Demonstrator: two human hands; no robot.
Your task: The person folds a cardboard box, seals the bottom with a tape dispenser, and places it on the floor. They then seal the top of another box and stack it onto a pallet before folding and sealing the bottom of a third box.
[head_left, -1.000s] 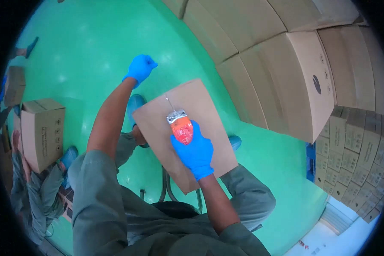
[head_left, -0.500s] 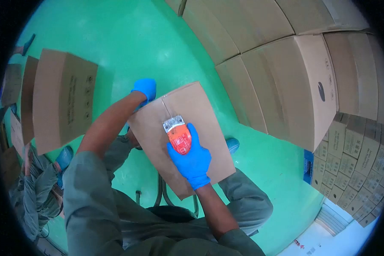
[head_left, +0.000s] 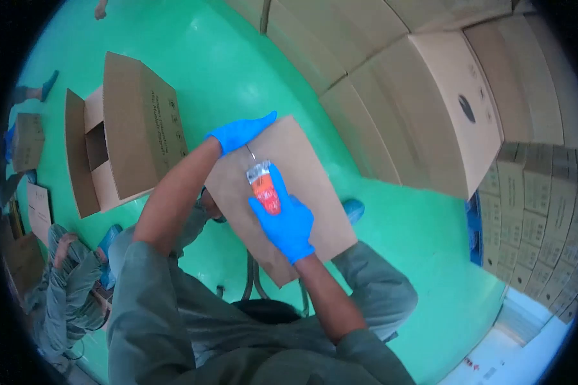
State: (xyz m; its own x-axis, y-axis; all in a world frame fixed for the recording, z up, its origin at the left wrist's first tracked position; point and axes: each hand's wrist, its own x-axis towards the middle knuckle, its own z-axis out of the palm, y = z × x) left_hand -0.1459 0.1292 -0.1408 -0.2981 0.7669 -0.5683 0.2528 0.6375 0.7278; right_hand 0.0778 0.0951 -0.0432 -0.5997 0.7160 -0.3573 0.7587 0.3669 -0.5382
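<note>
A brown cardboard box point(head_left: 321, 202) stands in front of my seated body, between my knees, its plain flat side facing up. My right hand point(head_left: 286, 224), in a blue glove, is closed around an orange-and-red hand tool with a silver metal head point(head_left: 265, 191). The metal head points away from me and lies over the cardboard, near a short thin line running to the far edge. Along the far left edge of the box rests my left hand point(head_left: 243, 133), also gloved in blue, with its fingers stretched out and nothing in them.
Big stacked cartons point(head_left: 392, 115) line the right, with many smaller boxes point(head_left: 533, 218) beyond. To the left an open carton point(head_left: 131, 128) lies on the green floor point(head_left: 424, 234). A seated co-worker point(head_left: 67, 289) is at the lower left, near more cardboard.
My left hand has come up over the box's far edge, fingers now extended. The tool in my right hand has shifted slightly towards the far edge. The view has turned a little.
</note>
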